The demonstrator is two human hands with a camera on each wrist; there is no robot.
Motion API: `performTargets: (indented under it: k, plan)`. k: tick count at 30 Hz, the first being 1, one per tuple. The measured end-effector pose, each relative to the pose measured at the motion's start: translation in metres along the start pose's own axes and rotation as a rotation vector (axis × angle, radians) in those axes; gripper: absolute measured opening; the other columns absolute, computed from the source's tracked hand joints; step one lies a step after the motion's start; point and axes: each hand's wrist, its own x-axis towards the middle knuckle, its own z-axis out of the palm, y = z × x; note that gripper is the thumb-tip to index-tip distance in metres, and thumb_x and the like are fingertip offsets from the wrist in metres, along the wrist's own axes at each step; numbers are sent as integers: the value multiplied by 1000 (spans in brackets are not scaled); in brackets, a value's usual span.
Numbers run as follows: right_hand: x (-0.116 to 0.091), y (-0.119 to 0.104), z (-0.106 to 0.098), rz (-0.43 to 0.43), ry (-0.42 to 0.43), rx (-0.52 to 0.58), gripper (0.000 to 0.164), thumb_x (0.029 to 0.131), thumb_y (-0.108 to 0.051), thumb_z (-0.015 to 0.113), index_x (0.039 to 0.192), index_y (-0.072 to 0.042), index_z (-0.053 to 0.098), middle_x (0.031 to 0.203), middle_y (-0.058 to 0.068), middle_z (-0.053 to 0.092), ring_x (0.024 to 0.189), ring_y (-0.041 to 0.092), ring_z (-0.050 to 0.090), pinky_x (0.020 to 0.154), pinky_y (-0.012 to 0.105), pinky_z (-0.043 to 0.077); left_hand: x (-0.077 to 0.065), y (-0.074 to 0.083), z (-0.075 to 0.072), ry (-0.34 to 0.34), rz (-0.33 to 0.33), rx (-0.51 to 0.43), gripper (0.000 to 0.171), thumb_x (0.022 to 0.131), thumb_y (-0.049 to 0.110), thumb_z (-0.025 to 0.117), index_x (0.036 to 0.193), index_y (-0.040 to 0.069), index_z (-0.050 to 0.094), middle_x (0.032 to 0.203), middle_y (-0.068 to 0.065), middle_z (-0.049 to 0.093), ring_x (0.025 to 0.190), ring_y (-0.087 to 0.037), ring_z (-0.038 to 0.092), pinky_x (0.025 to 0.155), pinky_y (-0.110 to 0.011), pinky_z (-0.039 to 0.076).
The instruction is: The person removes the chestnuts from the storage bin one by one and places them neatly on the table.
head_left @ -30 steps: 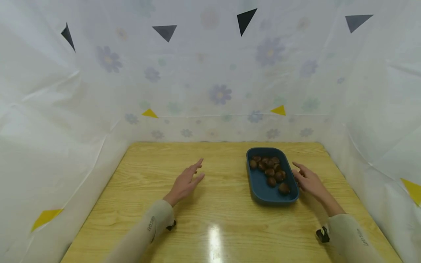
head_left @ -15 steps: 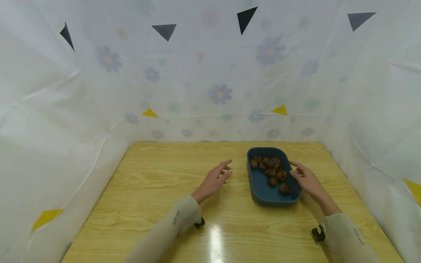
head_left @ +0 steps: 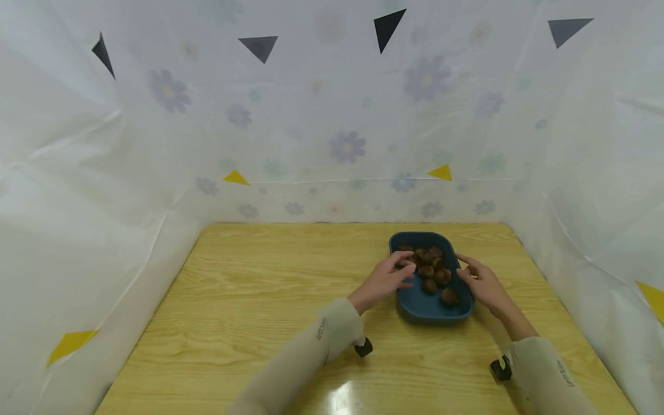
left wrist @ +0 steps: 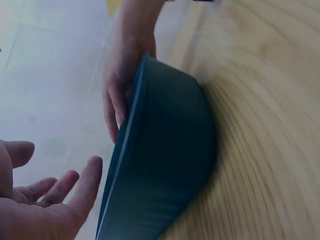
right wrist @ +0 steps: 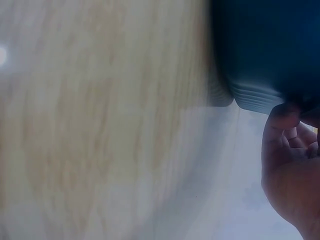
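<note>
A dark blue plastic tray [head_left: 436,310], deep-sided with rounded corners, stands on the table's right half. Several glossy brown chestnuts [head_left: 441,278] lie in it, mostly toward its far end. My right hand [head_left: 487,288] holds the tray's right rim, thumb at the edge; in the right wrist view its thumb [right wrist: 285,117] meets the tray wall. Over the left rim reaches my left hand [head_left: 384,279], fingers spread and holding nothing, hiding part of the chestnuts. The left wrist view shows the left fingers [left wrist: 87,185] beside the rim, the right hand beyond it.
The wooden table [head_left: 249,300] carries the tray. A white flowered sheet [head_left: 311,127] hangs behind and along both sides, with black, grey and yellow triangles on it. Black wrist cameras [head_left: 364,347] sit under the sleeves.
My left hand has swept right from mid-table to over the tray's left rim. My right hand has closed in on the right rim and stayed there. The tray has barely moved.
</note>
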Motion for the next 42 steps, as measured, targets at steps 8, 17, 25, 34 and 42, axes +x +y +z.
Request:
performTargets:
  k: [8, 17, 25, 34, 42]
  plan:
    - [-2, 0, -1, 10, -2, 23, 58, 113, -25, 45, 162, 1, 28, 97, 24, 60, 46, 13, 44, 43, 39, 49, 26, 3, 32, 107, -173, -126, 47, 108, 30, 58, 152, 16, 46, 135, -6, 57, 133, -38, 55, 103, -45, 58]
    - [-6, 1, -3, 4, 1, -9, 57, 113, -25, 45, 161, 2, 29, 97, 24, 59, 49, 15, 47, 44, 36, 48, 41, 6, 72, 330, -344, -45, 53, 104, 26, 63, 150, 5, 48, 152, -12, 51, 122, -30, 62, 100, -54, 57]
    - [-8, 1, -3, -1, 12, -10, 58, 113, -27, 46, 161, 1, 30, 97, 23, 60, 48, 14, 47, 43, 36, 48, 54, -11, 80, 346, -362, 45, 19, 101, 16, 65, 115, 3, 62, 111, -7, 63, 91, -22, 62, 85, -44, 58]
    - [-9, 2, -1, 5, 7, 4, 58, 113, -29, 46, 161, 0, 31, 94, 17, 57, 45, 11, 43, 42, 36, 48, 58, -26, 87, 255, -368, 269, 20, 89, 5, 80, 104, 6, 68, 98, -4, 66, 79, -18, 63, 75, -34, 58]
    - [-10, 4, 0, -3, 19, -3, 59, 113, -31, 46, 161, 0, 31, 95, 22, 56, 45, 10, 40, 41, 36, 47, 60, -28, 88, 151, -353, 357, 11, 88, 6, 82, 95, 9, 74, 91, 1, 67, 80, -14, 60, 73, -28, 54]
